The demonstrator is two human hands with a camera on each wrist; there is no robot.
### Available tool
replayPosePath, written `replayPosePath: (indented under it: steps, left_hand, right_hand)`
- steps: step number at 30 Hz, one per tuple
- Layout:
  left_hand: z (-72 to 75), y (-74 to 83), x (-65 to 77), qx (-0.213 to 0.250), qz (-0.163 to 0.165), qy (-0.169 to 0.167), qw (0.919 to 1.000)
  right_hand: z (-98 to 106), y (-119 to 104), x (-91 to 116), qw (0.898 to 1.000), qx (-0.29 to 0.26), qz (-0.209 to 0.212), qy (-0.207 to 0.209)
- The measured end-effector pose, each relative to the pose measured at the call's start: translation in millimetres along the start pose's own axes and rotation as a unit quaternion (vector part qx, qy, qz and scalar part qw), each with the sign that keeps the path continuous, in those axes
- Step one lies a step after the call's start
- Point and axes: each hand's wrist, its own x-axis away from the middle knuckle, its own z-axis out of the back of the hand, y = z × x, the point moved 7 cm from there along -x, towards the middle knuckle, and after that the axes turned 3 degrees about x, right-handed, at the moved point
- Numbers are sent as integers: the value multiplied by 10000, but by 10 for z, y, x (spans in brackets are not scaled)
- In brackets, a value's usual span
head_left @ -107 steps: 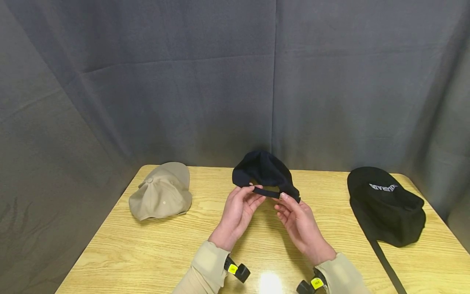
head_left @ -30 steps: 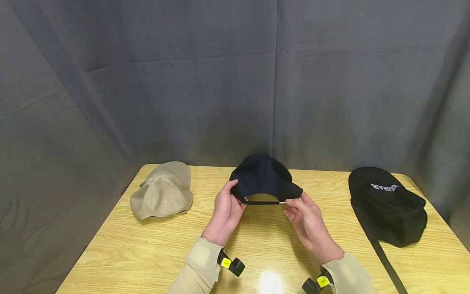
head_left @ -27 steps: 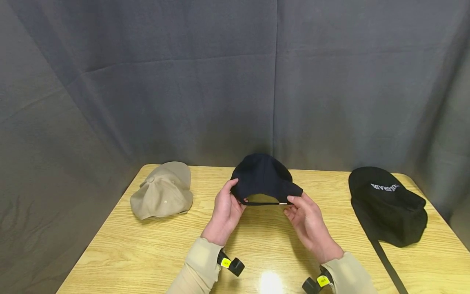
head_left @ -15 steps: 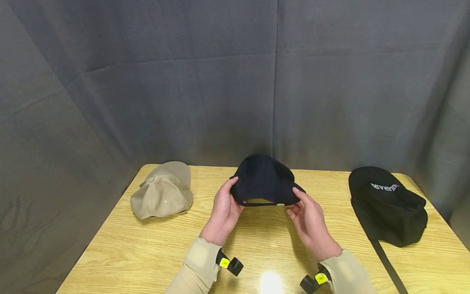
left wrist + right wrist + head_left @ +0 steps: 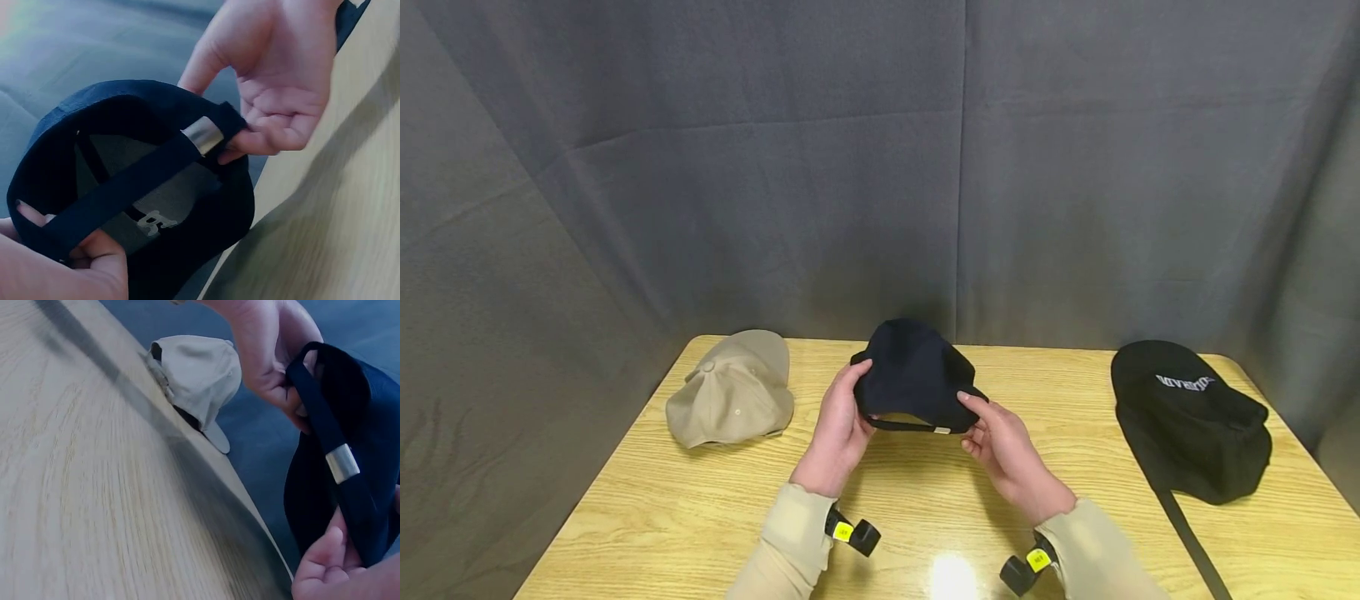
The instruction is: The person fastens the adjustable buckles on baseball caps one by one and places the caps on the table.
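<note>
Both hands hold a navy baseball cap (image 5: 913,371) above the middle of the table, its back opening facing me. My left hand (image 5: 838,429) grips the left edge, thumb outside and fingers under the rim. At the right edge, my right hand (image 5: 1007,450) pinches the cap near the strap end, thumb on top. The adjustment strap (image 5: 125,194) runs across the opening in the left wrist view, through a silver metal buckle (image 5: 202,135) close to the right hand. Pale lettering shows inside the cap. The cap's front is hidden.
A beige cap (image 5: 730,390) lies at the table's left rear. On the right lies a black cap (image 5: 1191,425) with white lettering, its long strap (image 5: 1191,542) trailing toward the front edge. A grey curtain (image 5: 880,167) hangs behind the wooden table (image 5: 647,517).
The strap, pinched by both hands earlier, now spans the opening with its buckle at the right. My hands have shifted to the cap's sides, and the cap has moved slightly left and nearer.
</note>
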Motion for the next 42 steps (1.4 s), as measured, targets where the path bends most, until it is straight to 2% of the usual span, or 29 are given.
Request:
replayPosePath:
  steps: [4,8,14,17,23,28,33,38,42]
  left_hand:
    - [61,115,-16,-38,-109,-15,9999]
    - [103,244,-54,-102,-238,4,9997]
    - [178,434,-94,-507,-303,-140,9982]
    - [253,546,-118,-673,-297,-248,9970]
    - [466,738,-182,-905,-368,-60,9952]
    - [642,749,-214,-1351,-291,307,9899]
    - [784,662,-186,-1954,-99,632,9786]
    - [866,644,-145,-2460,-96,810,9658]
    - [905,666,-130,-2689,-142,918,9587]
  right_hand:
    - [-91,10,-57,9992,292,-109,-236]
    - [-211,-52,-145,9981,428,-28,-451]
    - [-377,-161,-270,9955,684,136,-641]
    - [-423,-190,-324,9946,781,179,-658]
    - [-497,-234,-382,9908,1137,345,-651]
    - [-550,-158,-386,9857,1487,263,-745]
    - [-502,20,-391,9835,1721,-50,-554]
    - [-490,165,-379,9825,1817,-165,-371]
    - [-514,228,-363,9811,1861,-161,-507]
